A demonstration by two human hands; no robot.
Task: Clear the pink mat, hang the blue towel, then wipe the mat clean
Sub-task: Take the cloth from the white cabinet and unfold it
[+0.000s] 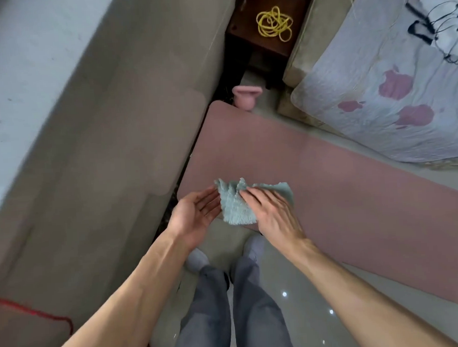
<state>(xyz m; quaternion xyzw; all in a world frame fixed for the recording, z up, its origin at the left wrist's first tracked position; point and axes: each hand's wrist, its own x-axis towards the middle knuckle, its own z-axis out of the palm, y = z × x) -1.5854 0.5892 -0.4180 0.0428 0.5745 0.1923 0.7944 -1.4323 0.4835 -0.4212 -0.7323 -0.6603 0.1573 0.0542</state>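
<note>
A small fluffy light-blue cloth (235, 205) hangs in the air in front of me, above the near left corner of the pink mat (343, 194). My right hand (272, 213) lies over the cloth with fingers stretched flat, and its thumb is hidden under the fabric. Palm up and fingers straight, my left hand (195, 215) sits just to the left, its fingertips touching the cloth's edge. The mat stretches across the glossy floor from upper left to lower right, with nothing lying on its visible surface.
A grey sofa (102, 153) runs along the left. A bed with a printed sheet (393, 85) stands at upper right. A dark wooden stool (265, 20) carries a coiled yellow cord (274, 23). A pink object (245, 95) stands beyond the mat's far corner. My feet (224, 255) are at the mat's edge.
</note>
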